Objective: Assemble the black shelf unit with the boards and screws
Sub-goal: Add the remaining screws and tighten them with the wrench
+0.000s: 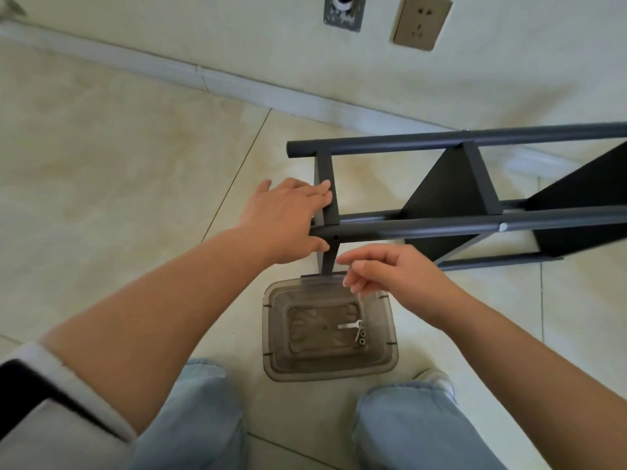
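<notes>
The black shelf unit (451, 184) lies on its side on the tiled floor, its tubes running to the right. My left hand (288, 218) grips its left end, fingers over the end board (327, 195) and thumb under the near tube (424, 228). A small screw hole (336, 237) shows in that tube just right of my thumb. My right hand (383, 273) hovers just below the tube with thumb and forefinger brought together; whether they pinch anything is not visible. A fitted screw head (502, 227) sits farther right on the tube.
A translucent grey tray (271, 334) stands on the floor between my knees and the shelf; it holds a few screws (361, 336) and a small metal key (348, 326). The wall with its skirting (237, 86) and a socket (420, 22) is behind.
</notes>
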